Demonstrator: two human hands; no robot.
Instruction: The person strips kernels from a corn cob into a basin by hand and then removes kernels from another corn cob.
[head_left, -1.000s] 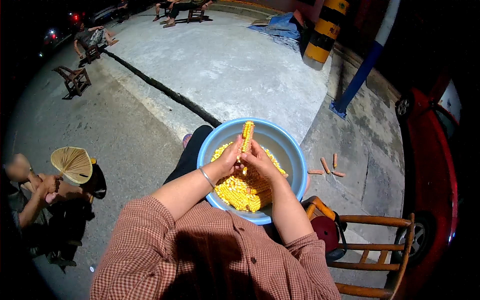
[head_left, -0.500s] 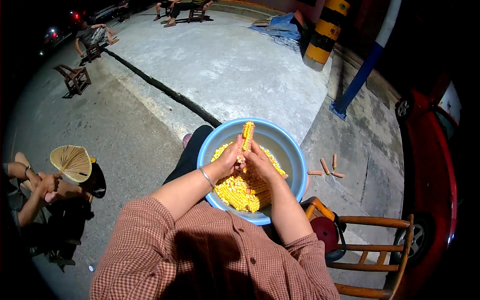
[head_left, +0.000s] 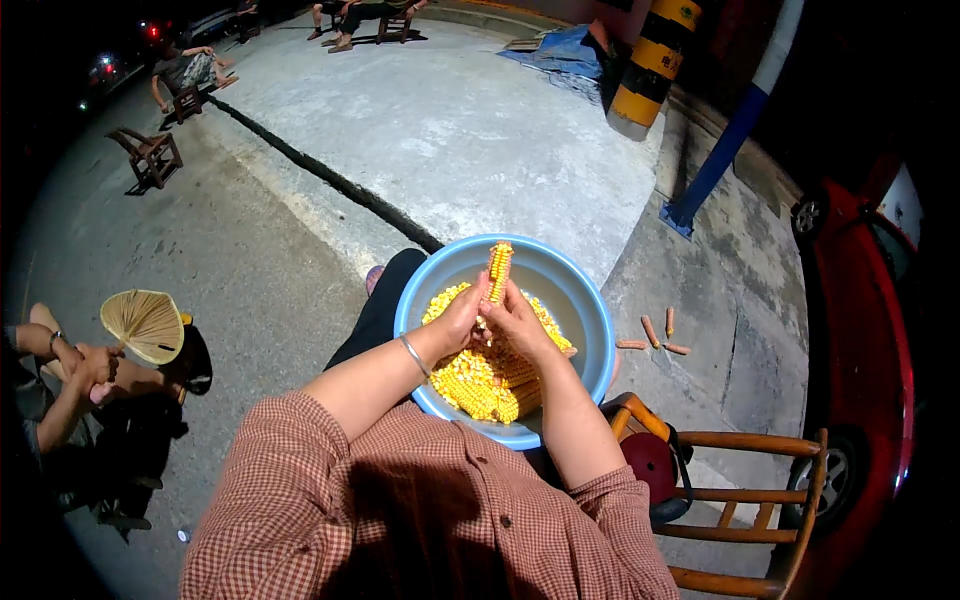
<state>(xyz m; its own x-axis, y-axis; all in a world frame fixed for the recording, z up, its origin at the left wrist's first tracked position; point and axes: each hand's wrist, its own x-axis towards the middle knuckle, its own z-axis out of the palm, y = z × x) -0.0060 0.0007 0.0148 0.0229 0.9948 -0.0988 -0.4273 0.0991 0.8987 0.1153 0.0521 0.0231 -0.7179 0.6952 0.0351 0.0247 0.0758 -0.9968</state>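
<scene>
A blue plastic basin (head_left: 590, 310) rests on my lap, holding loose yellow kernels (head_left: 450, 390) and corn cobs (head_left: 495, 385). Over it, my left hand (head_left: 462, 312) and my right hand (head_left: 512, 322) are closed round an upright corn cob (head_left: 499, 262), whose top sticks out above the fingers. The cob has yellow rows with some pinkish stripped patches. A few loose kernels show just below my fingers.
Stripped cobs (head_left: 654, 332) lie on the ground at right, beside a wooden chair (head_left: 750, 440) with a maroon item. A red car (head_left: 860, 300), blue pole (head_left: 710, 170) and striped post (head_left: 650, 70) stand beyond. A person with a fan (head_left: 140, 320) sits at left; others sit behind.
The cob in my hands has shifted slightly to the right and turned a little. My fingers have moved slightly while staying closed on it.
</scene>
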